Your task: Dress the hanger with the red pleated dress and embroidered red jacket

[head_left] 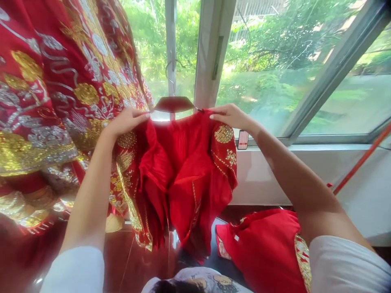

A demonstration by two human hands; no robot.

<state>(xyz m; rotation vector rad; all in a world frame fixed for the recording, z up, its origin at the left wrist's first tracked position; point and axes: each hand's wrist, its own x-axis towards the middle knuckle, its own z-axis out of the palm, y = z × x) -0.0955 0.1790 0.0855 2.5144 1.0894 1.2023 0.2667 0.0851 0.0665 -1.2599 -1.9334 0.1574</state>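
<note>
So the red jacket [189,183] is hanging just below dead centre, its front falling open. It's looking soft and pretty light to me: the plain cloth is creasing and drooping all over, so I'm guessing it's more floppy than stiff, maybe a bit slippery too. The gold patch [224,133] at about 2 o'clock and the gold trim [131,211] at about 8 are probably adding some weight and being the fragile bits, so I'd be avoiding pinching those. The shoulders are looking like the best place for holding it.

That's where both grips are sitting: the left hand [130,120] is pinching the shoulder at 10 o'clock, the right hand [232,118] the one at 2. I'm not able to tell if the fingers are catching the hanger too. The hanger [174,103] is showing at 12, its hook pointing up.

Further out, a phone [242,139] is leaning near the window [275,69], just beyond the right hand. Another red garment [262,248] is lying at 4 o'clock, and a big decorated robe [88,93] is hanging at 10.
</note>
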